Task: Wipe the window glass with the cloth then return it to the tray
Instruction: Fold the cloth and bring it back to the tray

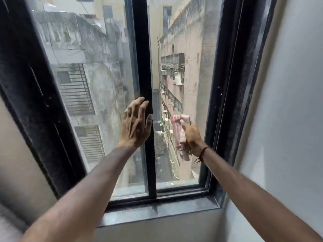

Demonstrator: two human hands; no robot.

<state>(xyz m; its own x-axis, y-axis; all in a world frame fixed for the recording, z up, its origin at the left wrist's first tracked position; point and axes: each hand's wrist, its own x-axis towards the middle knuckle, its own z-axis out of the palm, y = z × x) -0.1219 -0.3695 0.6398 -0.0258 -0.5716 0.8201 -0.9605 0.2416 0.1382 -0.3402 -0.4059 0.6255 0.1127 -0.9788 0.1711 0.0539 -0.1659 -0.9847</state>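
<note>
The window has two glass panes in a black frame, split by a black centre bar (145, 70). My right hand (192, 137) is shut on a bunched pink and white cloth (180, 135) and holds it against the right pane (185, 49), low and near the frame's right side. My left hand (135, 124) is flat and open, fingers spread, pressed on the centre bar and the edge of the left pane (83, 67). No tray is in view.
A dark stone sill (157, 209) runs under the window. A white wall (288, 119) stands close on the right, a beige wall (15, 154) on the left. Buildings and a narrow alley show through the glass.
</note>
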